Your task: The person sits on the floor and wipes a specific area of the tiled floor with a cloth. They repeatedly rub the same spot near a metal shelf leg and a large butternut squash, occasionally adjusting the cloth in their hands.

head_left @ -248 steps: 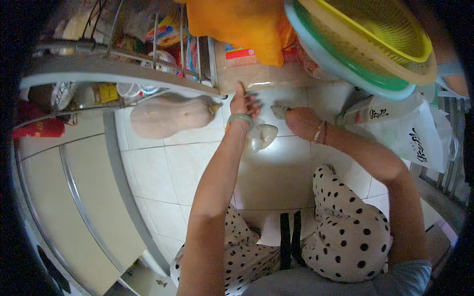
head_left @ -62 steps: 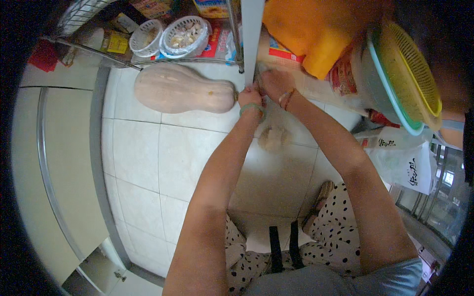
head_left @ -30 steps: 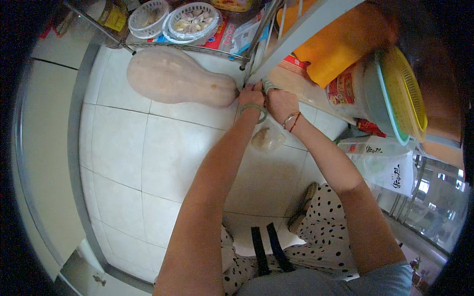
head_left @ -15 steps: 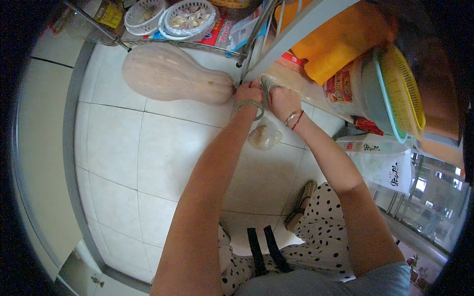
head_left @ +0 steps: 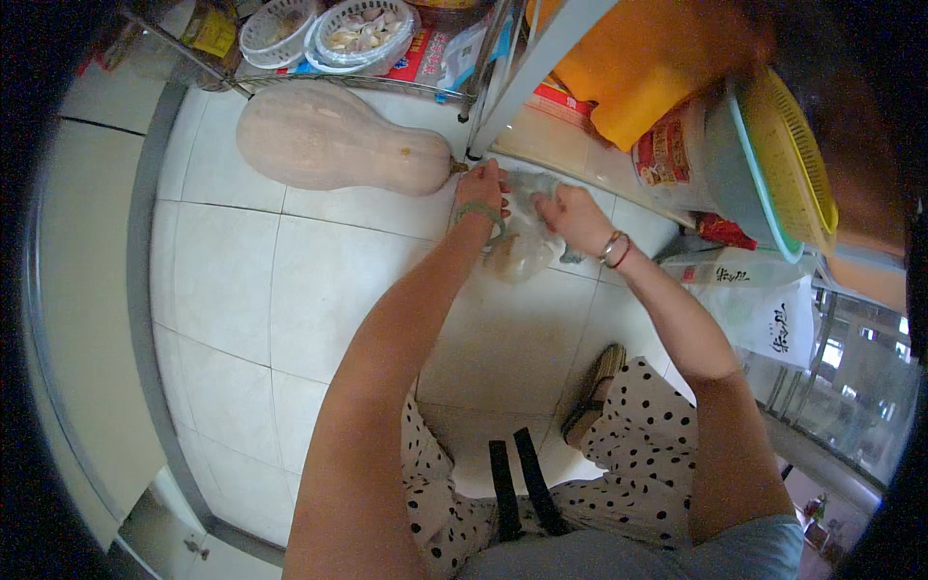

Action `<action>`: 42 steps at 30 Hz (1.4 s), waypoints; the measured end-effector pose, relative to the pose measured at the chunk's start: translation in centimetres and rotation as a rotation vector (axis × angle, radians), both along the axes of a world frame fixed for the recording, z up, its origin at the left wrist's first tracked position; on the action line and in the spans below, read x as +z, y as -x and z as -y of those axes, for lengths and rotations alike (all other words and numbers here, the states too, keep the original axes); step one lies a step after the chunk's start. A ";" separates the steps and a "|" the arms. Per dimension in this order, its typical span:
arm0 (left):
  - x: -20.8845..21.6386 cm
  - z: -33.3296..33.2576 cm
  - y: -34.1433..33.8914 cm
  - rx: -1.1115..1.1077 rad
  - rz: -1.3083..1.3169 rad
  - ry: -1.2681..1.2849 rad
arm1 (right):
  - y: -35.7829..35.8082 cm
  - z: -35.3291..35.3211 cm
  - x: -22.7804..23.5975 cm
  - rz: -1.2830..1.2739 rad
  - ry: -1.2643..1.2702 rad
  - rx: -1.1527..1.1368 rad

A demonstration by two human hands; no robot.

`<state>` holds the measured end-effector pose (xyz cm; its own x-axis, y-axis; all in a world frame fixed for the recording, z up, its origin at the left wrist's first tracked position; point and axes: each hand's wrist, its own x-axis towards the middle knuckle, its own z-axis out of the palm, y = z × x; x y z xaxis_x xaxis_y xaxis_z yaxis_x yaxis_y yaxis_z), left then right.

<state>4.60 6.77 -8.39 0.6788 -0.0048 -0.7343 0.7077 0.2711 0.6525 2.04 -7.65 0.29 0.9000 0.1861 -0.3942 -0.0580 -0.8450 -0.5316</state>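
Observation:
A crumpled, see-through greenish plastic bag (head_left: 530, 184) stretches between my hands above the floor. My left hand (head_left: 478, 186), a green bangle at its wrist, is closed on the bag's left side, close to the stem of a big pale squash (head_left: 329, 135). On the bag's right side my right hand (head_left: 577, 220) pinches the plastic between thumb and fingers. Just below, a clear plastic bag (head_left: 522, 255) with something brownish inside rests on the tiles. Whether the two bags are joined I cannot tell.
A wire rack (head_left: 387, 85) at the back carries white baskets, one with garlic (head_left: 362, 31). A grey metal shelf leg (head_left: 541, 77) stands beyond my hands. To the right are an orange cloth (head_left: 657, 68), a yellow basket (head_left: 788, 145) and a white bag (head_left: 764, 309).
My hands have drawn apart, the right one moving right and nearer to me. The greenish plastic bag is now spread out between them.

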 end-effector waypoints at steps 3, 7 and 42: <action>0.1 -0.1 0.5 -0.061 0.070 0.003 | -1.4 1.4 0.9 -0.172 -0.357 -0.243; 2.2 0.7 -0.1 -0.106 0.128 0.112 | -3.3 2.9 2.8 -0.368 -0.750 -0.329; 9.4 -1.3 0.5 -0.516 0.596 0.085 | -2.5 9.8 10.5 -0.689 -1.152 -0.352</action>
